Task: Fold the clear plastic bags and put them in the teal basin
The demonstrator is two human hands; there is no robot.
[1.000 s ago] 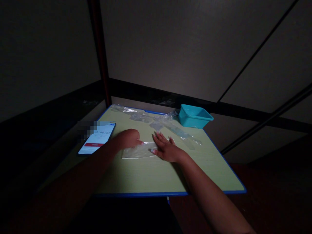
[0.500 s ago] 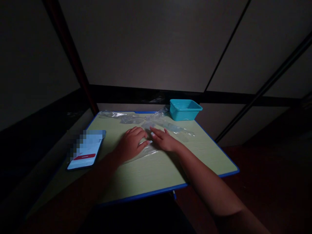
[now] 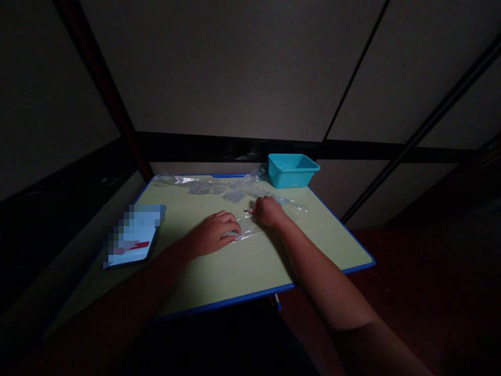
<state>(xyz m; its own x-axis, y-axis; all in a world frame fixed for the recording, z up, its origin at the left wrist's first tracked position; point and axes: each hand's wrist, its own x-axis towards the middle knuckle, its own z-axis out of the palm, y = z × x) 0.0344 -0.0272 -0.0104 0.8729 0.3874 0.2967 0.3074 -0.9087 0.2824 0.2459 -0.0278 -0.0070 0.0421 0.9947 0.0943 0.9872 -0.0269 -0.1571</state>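
A clear plastic bag [image 3: 247,225] lies on the table between my two hands. My left hand [image 3: 215,233] rests low at the bag's left end, its fingers curled and closed on the plastic. At the other end my right hand [image 3: 268,211] is closed in a pinch, with the thumb and fingertips at the bag's upper right corner. Part of the bag is hidden under the left fingers. Just beyond the hands is a small greyish plastic piece [image 3: 234,196]. More crumpled clear plastic [image 3: 207,188] stretches along the table's far side.
A turquoise basket [image 3: 291,177] stands at the far right corner of the pale table [image 3: 235,277], which has a blue edge. On the left lies a phone [image 3: 135,245] with a lit screen, partly blurred out. Behind the table rise light panels [image 3: 227,73].
My hands have moved apart; the right has shifted right and curled from outstretched fingers into a pinch. More of the bag now shows between them. The view has shifted slightly.
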